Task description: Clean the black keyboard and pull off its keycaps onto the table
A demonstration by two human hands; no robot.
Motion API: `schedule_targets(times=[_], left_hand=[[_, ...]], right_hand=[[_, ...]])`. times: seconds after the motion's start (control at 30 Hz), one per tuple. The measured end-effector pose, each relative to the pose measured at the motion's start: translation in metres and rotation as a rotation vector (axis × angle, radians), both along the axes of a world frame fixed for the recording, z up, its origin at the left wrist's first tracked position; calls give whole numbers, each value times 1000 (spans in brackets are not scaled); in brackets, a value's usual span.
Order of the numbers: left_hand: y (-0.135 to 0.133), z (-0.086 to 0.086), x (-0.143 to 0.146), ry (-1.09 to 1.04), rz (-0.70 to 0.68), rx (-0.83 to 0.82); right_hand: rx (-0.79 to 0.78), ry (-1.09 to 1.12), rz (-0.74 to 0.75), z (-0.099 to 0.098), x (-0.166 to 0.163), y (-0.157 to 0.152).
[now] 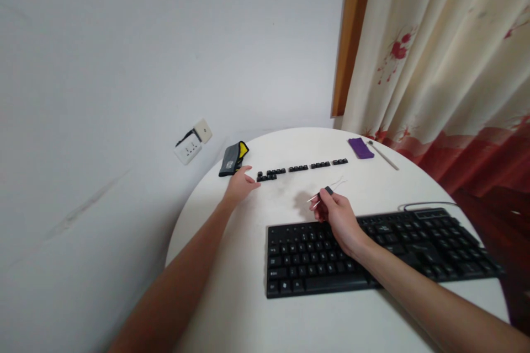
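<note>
My left hand (240,185) reaches across the round white table (232,298) to the left end of a row of loose black keycaps (302,167); its fingertips rest at the first keycaps and its fingers lie fairly flat. My right hand (337,215) hovers over the top edge of a black keyboard (372,256). It is closed on a thin wire keycap puller (327,192) that has a small dark cap at its top.
A grey and yellow pouch (234,158) lies at the table's far left edge. A purple cloth (361,148) and a thin metal stick (383,155) lie at the far right. A wall socket (188,149) sits left of the table, and a curtain (447,66) hangs right.
</note>
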State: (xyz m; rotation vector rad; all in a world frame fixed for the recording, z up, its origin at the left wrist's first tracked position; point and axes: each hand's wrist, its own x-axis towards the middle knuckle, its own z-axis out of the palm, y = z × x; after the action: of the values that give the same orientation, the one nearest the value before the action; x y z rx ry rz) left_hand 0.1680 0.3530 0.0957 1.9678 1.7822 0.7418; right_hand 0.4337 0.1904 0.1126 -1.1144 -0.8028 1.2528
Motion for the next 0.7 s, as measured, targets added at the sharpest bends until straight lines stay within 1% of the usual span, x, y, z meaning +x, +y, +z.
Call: schedule_targets(times=[0.3, 0.53, 0.6, 0.7], left_hand=[[-1, -1, 6, -70, 9, 18], [0, -3, 6, -100, -12, 11], [2, -5, 5, -107, -16, 10], [4, -7, 3, -108, -20, 19]], right_hand=[[5, -12, 1, 0, 0, 0], [1, -30, 28, 0, 0, 1], [2, -54, 43, 2, 0, -2], [17, -158, 33, 11, 0, -4]])
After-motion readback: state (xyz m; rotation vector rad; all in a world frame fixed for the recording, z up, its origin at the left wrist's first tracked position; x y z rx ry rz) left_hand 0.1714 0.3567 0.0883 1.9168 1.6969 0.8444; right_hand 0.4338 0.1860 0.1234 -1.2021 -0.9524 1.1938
